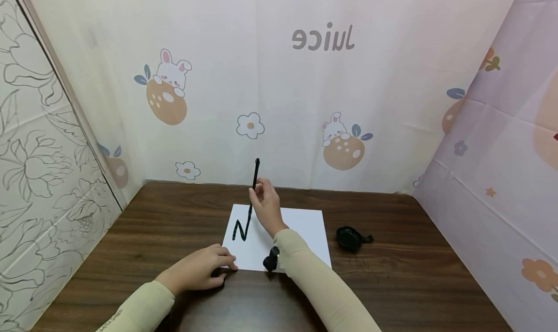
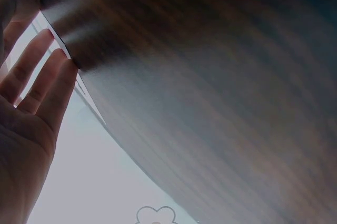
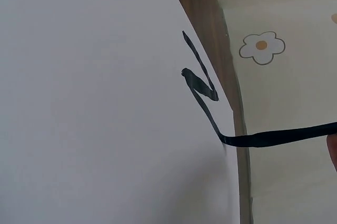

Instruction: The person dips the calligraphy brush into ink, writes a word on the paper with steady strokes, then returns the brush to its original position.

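My right hand (image 1: 267, 206) pinches a thin black writing brush (image 1: 255, 174) upright over the white paper (image 1: 305, 230). The brush's dark tip meets the sheet near its far edge in the right wrist view, at the end of a black stroke (image 3: 202, 111). Those strokes form a letter N (image 1: 240, 231) on the sheet's left part. At the paper's near left corner rests my left hand (image 1: 200, 269), fingertips on the edge. Its extended fingers (image 2: 55, 90) show in the left wrist view. Only a fingertip (image 3: 333, 148) of the right hand enters its own wrist view.
Right of the paper, a small round black container (image 1: 348, 238) with a short tab lies on the brown wooden table (image 1: 405, 264). A black wrist camera (image 1: 271, 259) sits under the right sleeve, over the sheet's near edge. Printed curtains (image 1: 279, 80) rise behind the table and at both sides.
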Demonstrator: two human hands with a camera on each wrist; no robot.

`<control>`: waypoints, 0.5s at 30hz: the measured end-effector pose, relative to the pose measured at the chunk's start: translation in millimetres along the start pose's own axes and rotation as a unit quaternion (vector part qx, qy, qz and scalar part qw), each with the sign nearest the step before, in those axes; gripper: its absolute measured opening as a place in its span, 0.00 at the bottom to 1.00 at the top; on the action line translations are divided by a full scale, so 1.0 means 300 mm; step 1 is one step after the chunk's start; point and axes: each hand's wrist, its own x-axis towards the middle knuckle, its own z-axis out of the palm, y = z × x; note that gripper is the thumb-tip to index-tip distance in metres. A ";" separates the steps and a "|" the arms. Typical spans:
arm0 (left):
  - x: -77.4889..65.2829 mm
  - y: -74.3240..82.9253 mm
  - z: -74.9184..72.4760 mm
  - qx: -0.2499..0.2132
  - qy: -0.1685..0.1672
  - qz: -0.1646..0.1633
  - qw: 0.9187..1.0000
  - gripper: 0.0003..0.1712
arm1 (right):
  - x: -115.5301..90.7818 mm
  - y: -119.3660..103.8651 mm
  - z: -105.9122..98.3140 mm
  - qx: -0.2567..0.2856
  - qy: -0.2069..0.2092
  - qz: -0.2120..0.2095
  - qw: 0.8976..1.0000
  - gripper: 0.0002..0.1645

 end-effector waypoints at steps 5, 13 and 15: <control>0.001 0.000 0.001 0.001 0.002 0.002 1.000 0.13 | 0.002 -0.003 -0.010 -0.003 0.016 -0.008 1.000 0.16; 0.000 0.000 0.001 0.005 0.004 0.002 1.000 0.13 | 0.011 -0.009 -0.037 -0.001 0.022 -0.018 1.000 0.16; 0.001 0.001 -0.001 0.004 0.003 0.001 1.000 0.13 | 0.010 -0.008 -0.042 -0.003 0.019 -0.016 1.000 0.16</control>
